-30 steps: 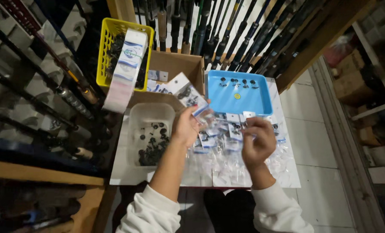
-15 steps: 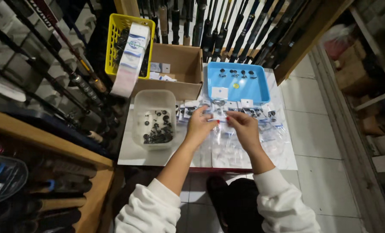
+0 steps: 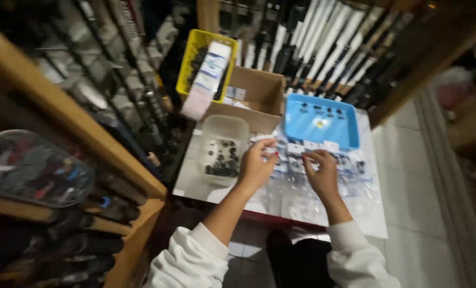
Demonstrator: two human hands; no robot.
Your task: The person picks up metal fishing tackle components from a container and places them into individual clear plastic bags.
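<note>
Both hands rest on the small clear bags (image 3: 302, 181): left hand (image 3: 255, 166) pinches one, right hand (image 3: 322, 173) fingers curled, grip unclear. I should lift one only.

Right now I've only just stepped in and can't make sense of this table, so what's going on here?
A person in white sleeves works over a white table spread with small clear bags. The left hand and right hand both rest on the bags, near small white cards. A clear tub of small dark parts sits to the left, a blue tray behind, and a cardboard box and yellow basket farther back.
</note>
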